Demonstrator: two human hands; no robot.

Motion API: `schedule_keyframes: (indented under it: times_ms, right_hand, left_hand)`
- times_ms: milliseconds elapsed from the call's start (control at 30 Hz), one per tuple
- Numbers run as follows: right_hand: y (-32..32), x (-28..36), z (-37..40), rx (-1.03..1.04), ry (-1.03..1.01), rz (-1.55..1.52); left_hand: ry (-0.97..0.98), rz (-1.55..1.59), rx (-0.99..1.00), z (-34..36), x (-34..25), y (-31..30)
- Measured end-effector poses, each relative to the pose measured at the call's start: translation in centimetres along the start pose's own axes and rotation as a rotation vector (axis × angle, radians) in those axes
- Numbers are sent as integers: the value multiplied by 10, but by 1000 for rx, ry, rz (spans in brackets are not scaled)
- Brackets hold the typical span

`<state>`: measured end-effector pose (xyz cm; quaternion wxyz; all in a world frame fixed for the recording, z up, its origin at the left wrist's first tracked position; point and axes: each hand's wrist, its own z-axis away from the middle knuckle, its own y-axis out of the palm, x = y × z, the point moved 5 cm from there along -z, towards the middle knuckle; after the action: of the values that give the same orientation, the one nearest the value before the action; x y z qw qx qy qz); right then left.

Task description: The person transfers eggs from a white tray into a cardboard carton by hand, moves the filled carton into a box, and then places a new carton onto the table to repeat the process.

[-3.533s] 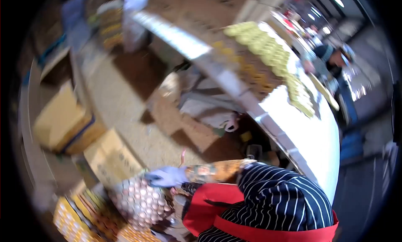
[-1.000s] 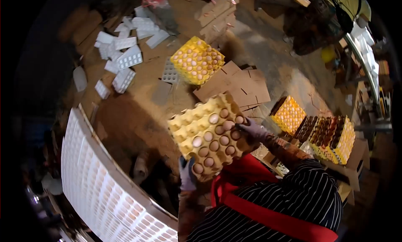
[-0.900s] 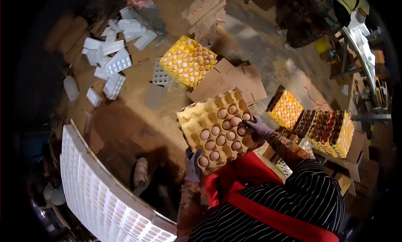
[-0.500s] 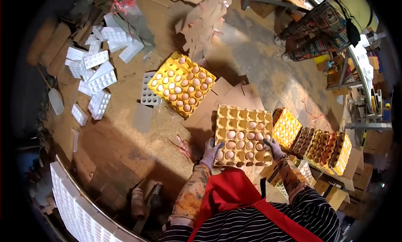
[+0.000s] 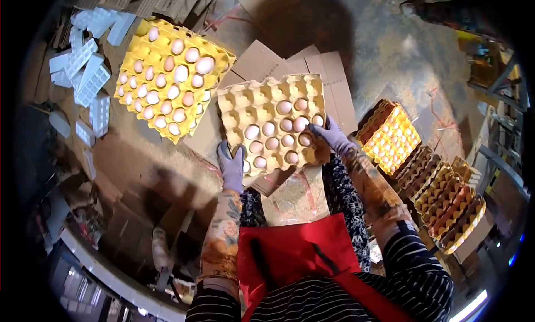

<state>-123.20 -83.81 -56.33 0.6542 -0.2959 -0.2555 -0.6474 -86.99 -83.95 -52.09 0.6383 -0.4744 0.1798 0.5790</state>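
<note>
My left hand (image 5: 231,165), in a grey-purple glove, grips the near left corner of a tan pulp egg tray (image 5: 237,102). The right hand (image 5: 332,137), gloved alike, is closed on the tray's right edge, its thumb over the rim near the eggs. Brown eggs (image 5: 271,143) fill part of the tray, mostly its near and right cells; the far and left cells show no eggs. Beneath the tray lie flattened cardboard sheets (image 5: 259,60). To the left stands a yellow egg tray (image 5: 159,49) with many eggs, seemingly on top of a stack.
White moulded packing pieces (image 5: 92,82) are heaped at far left. On the right are another yellow tray stack with eggs (image 5: 393,138) and a row of egg trays on edge (image 5: 446,202). A person's leg (image 5: 454,13) shows at upper right.
The view has shifted, and the held tray now lies farther forward over the cardboard, closer to the yellow tray, slightly turned. Both hands keep their grip. The other person has mostly left the view.
</note>
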Motion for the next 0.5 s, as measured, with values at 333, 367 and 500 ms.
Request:
schedule_keyframes:
  times_ms: [333,367,500]
  right_hand:
    - [31,116,13,312,-576,879]
    - [19,120,4,379,-494,588]
    - [-4,69,-8,520,52,-307]
  left_hand:
    - [430,-1160,99,23,-126,59]
    - [413,-1300,243,13,-132,65]
    - [416,-1365,294,-9,-128,67]
